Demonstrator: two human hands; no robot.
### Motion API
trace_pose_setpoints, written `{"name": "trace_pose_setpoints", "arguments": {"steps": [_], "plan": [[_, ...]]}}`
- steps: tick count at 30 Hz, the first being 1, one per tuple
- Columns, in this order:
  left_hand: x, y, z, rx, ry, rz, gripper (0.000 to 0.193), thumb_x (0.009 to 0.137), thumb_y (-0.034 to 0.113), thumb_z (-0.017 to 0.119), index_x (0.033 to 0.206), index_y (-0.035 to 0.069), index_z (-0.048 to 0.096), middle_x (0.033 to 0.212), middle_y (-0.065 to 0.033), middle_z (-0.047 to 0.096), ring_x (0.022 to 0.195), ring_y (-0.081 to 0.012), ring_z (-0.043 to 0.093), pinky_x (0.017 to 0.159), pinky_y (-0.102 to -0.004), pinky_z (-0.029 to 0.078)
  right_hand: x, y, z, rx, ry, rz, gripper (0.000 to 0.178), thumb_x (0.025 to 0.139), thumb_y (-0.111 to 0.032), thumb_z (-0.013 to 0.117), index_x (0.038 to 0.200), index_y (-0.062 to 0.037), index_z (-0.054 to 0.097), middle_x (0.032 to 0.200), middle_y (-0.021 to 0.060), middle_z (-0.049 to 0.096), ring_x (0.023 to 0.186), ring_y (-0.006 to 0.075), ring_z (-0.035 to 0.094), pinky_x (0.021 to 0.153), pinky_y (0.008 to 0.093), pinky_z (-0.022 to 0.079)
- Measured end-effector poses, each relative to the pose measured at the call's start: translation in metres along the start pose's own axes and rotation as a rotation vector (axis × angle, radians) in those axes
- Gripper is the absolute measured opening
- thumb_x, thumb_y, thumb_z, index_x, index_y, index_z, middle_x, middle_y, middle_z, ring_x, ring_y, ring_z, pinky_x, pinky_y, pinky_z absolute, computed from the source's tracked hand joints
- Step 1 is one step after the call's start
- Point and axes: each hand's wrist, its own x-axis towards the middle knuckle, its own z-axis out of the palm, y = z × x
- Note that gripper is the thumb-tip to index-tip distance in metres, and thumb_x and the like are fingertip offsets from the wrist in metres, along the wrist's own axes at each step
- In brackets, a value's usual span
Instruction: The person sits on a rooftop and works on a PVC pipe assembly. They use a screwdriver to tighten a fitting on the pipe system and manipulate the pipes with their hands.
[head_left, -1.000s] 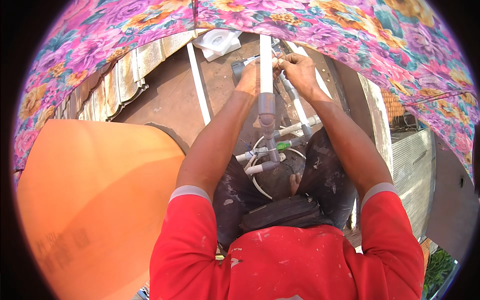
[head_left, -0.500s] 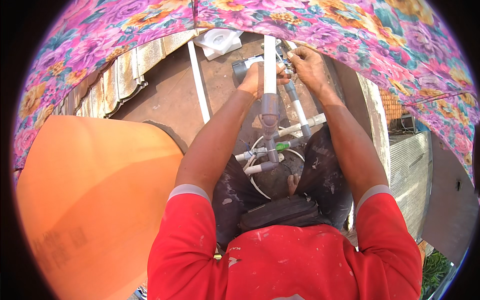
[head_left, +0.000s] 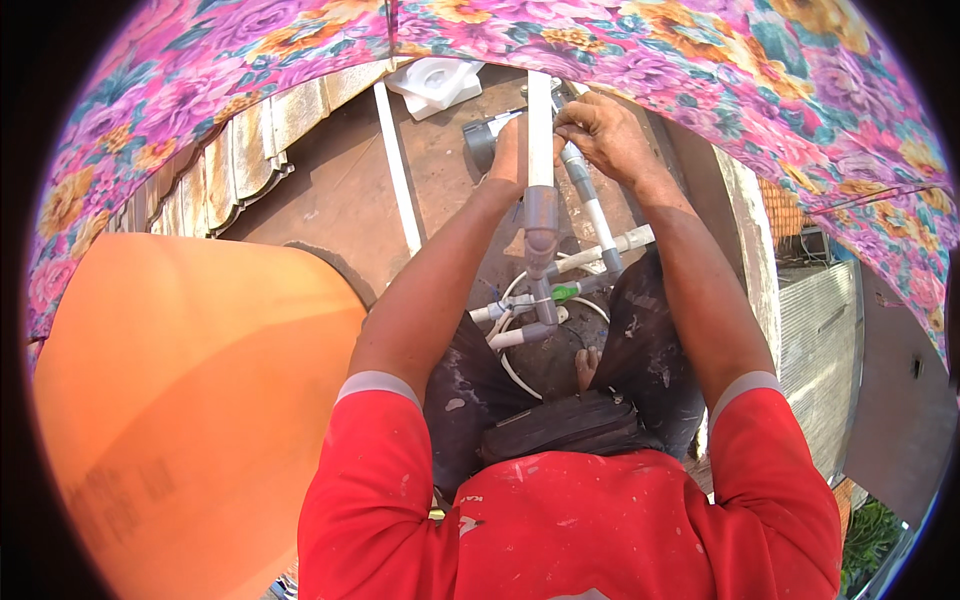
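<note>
Both my arms reach forward to the water pump (head_left: 480, 148), a dark cylinder with a pale band. My left hand (head_left: 510, 150) is beside it, its fingers hidden behind the upright white pipe (head_left: 539, 130). On the other side of that pipe, my right hand (head_left: 605, 135) has its thumb and fingers pinched together near the top of a grey and white pipe (head_left: 594, 215). What the pinch holds, if anything, is too small to make out. A grey fitting (head_left: 540, 215) joins the upright pipe lower down.
Between my knees are more pipe joints, a green-handled valve (head_left: 565, 292) and a thin white hose (head_left: 515, 375). White foam packaging (head_left: 435, 85) lies at the far side, near a long white pipe (head_left: 398, 170). An orange curved surface (head_left: 200, 400) is at left; a floral umbrella (head_left: 480, 35) hangs overhead.
My right hand has shifted slightly left and down, its fingers coming closer to the upright pipe. My left hand's fingers, partly seen past the pipe before, are now hidden.
</note>
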Motion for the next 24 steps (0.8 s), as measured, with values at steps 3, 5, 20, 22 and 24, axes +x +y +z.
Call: {"name": "trace_pose_setpoints", "arguments": {"steps": [3,5,20,22,24], "plan": [[-0.006,0.015,-0.001,-0.363,-0.077,-0.171,0.019,0.091,0.013,0.072,0.103,-0.002,0.067,0.079,-0.0085,0.069,0.062,-0.0169,0.065,0.053,-0.0305,0.051,0.001,0.015,0.005,-0.013,0.040,-0.088,0.011,0.091,-0.012,0.076,0.101,-0.0089,0.075,0.097,0.0097,0.068,0.092,0.0317,0.067,0.083,0.0443,0.055],[0.001,0.008,-0.005,-0.644,-0.084,-0.234,0.023,0.091,0.019,0.070,0.101,-0.001,0.067,0.084,-0.0118,0.070,0.064,-0.0226,0.068,0.055,-0.0319,0.056,0.010,0.023,0.011,0.043,0.101,-0.163,0.011,0.092,-0.012,0.075,0.102,-0.0093,0.074,0.098,0.0094,0.069,0.090,0.0315,0.067,0.081,0.0443,0.054],[0.001,0.016,-0.020,-0.889,-0.055,-0.241,0.019,0.098,0.002,0.070,0.110,0.004,0.056,0.091,-0.0117,0.067,0.073,-0.0217,0.071,0.066,-0.0353,0.065,0.003,0.005,0.022,0.187,0.157,0.181,0.013,0.092,-0.015,0.074,0.101,-0.0057,0.072,0.092,0.0122,0.074,0.089,0.0323,0.072,0.079,0.0438,0.056],[0.003,0.016,-0.021,-0.807,-0.086,-0.218,0.018,0.098,0.005,0.071,0.110,0.005,0.057,0.092,-0.0109,0.067,0.074,-0.0225,0.072,0.068,-0.0363,0.067,0.002,0.012,0.022,0.094,0.243,0.017,0.012,0.091,-0.012,0.075,0.100,-0.0062,0.072,0.094,0.0111,0.074,0.088,0.0324,0.072,0.078,0.0432,0.056],[0.003,0.017,-0.021,-0.758,-0.081,-0.228,0.018,0.097,0.005,0.072,0.108,0.005,0.058,0.089,-0.0105,0.067,0.070,-0.0225,0.072,0.063,-0.0352,0.066,0.002,0.015,0.022,0.056,0.293,-0.077,0.011,0.090,-0.010,0.075,0.099,-0.0067,0.072,0.095,0.0100,0.074,0.088,0.0326,0.072,0.078,0.0430,0.056]]}}
